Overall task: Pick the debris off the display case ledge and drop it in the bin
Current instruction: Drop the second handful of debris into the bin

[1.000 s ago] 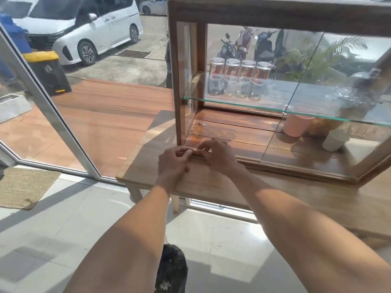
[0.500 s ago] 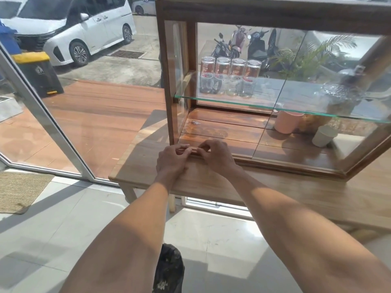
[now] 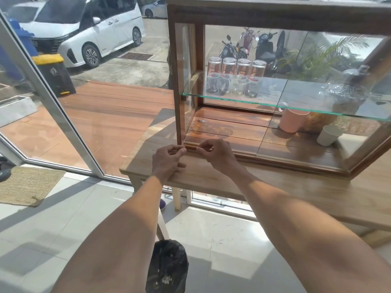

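The wooden display case has a low front ledge (image 3: 275, 160) that rests on a wooden table (image 3: 296, 193). My left hand (image 3: 169, 159) and my right hand (image 3: 215, 155) both sit at the ledge's left end, by the corner post. On each hand the thumb and forefinger are pinched together against the rail, with a short gap between the two hands. The debris is too small to make out, and I see nothing between the fingers. The bin (image 3: 167, 269), lined with a black bag, stands on the floor below my forearms.
Inside the case, several glasses (image 3: 237, 77) stand on a glass shelf (image 3: 296, 106), with a pink cup (image 3: 293, 120) and a white cup (image 3: 329, 135) on the floor of the case. A glass wall (image 3: 63, 115) runs along the left, and a woven mat (image 3: 27, 185) lies on the tiles.
My fingertips have drawn slightly apart along the ledge, leaving a small gap between the hands. Both hands stay at the same corner, and the view has shifted a little.
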